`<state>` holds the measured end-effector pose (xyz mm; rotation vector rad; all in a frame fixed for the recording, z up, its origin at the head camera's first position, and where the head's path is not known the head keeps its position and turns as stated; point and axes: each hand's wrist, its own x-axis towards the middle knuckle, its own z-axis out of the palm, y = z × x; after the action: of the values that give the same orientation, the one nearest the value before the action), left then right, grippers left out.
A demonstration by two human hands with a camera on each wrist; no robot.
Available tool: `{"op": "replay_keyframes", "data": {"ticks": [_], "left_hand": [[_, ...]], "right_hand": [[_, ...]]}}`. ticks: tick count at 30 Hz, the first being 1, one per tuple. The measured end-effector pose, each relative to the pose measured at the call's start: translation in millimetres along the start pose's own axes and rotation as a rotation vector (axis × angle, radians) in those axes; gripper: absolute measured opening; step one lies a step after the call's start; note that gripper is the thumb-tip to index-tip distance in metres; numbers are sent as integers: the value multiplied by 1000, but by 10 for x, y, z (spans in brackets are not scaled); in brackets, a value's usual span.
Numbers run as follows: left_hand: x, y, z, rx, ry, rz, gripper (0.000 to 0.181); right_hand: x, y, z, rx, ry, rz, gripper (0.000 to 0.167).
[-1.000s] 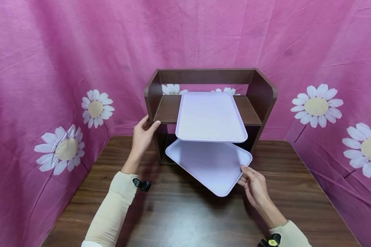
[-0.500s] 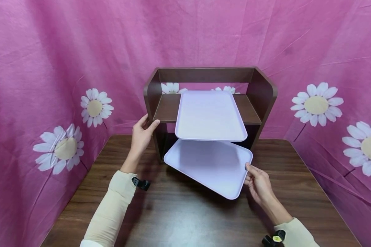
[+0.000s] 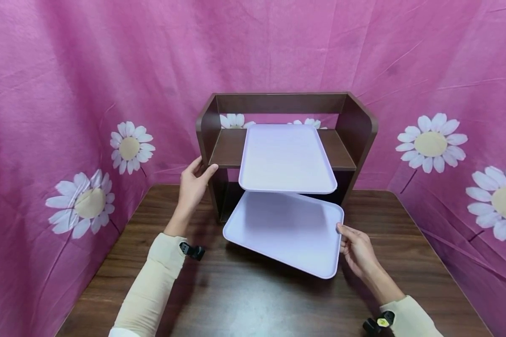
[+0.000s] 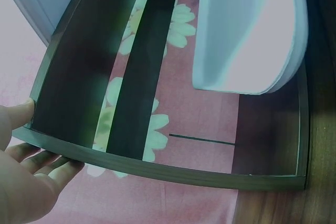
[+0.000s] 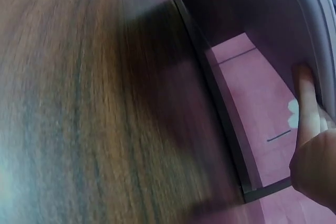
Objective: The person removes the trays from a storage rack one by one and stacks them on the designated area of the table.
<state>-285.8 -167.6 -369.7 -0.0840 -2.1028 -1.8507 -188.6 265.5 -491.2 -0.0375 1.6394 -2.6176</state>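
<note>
A pink curtain (image 3: 67, 56) printed with white daisies (image 3: 90, 203) hangs across the back and down both sides of the frame, and a dark wood-grain bench (image 3: 253, 309) fills the lower part. Left of centre, the person's left hand (image 3: 192, 185) grips the left side panel of a brown shelf unit (image 3: 356, 135), thumb at the front edge, fingers round the outside; that hold probably steadies it.

In the middle of the frame, the upper tray (image 3: 287, 161) lies on the shelf unit's middle board, its near end jutting out over the front edge. Below it the lower tray (image 3: 286, 234) sits askew, its far part hidden beneath the upper tray and its near edge out over the bench; whether its far end rests on anything cannot be told. It looks light, stiff and smooth, likely plastic, so it should slide easily but could swing from a one-sided hold. The raised rim gives the best grip, near the middle of a short side.

Right of centre, the right hand (image 3: 356, 250) pinches the lower tray's right rim. The overhanging upper tray limits lifting; the shelf unit's side panels bound sideways movement inside, while the bench in front offers open room.
</note>
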Motion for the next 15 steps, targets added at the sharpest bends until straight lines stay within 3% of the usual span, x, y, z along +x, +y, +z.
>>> {"op": "replay_keyframes", "data": {"ticks": [7,15], "left_hand": [[5,12,-7,-9,2,1,59],[9,9,-9,2,-4,-2,61]], "right_hand": [[35,37,-111,5,-61,-4,39],[36,52,-216,5,-67,5,36]]}}
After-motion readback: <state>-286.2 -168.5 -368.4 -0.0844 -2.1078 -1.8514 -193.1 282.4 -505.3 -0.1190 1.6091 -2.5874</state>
